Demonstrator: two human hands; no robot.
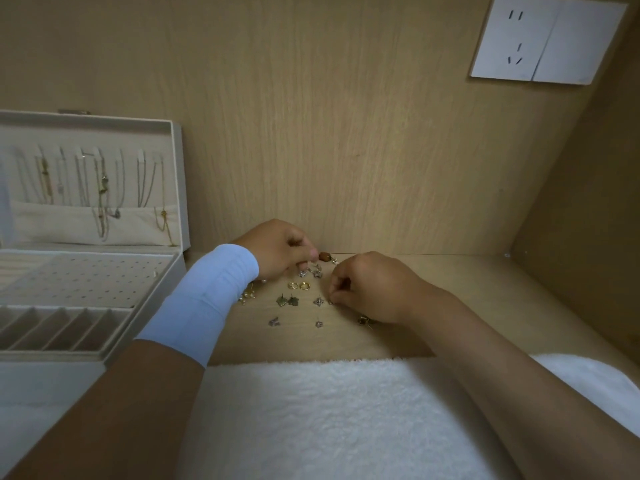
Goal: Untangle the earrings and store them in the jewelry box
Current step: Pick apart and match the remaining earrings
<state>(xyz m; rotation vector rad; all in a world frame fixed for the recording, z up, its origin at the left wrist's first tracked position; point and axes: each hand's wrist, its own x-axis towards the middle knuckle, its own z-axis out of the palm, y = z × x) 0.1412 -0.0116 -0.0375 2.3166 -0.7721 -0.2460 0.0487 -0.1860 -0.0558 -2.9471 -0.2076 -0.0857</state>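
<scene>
A: What does the left hand (277,249) hold?
B: Its fingertips pinch a brown bead earring (324,257).
A: And the right hand (367,289)?
B: Pinched on a small stud (mostly hidden); loose earrings (298,299) lie between both grips, the jewelry box (145,292) open further left.

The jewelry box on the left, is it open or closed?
Open. The jewelry box has its lid standing upright, necklaces hanging inside it, and the perforated earring panel and divided slots lie exposed below.
</scene>
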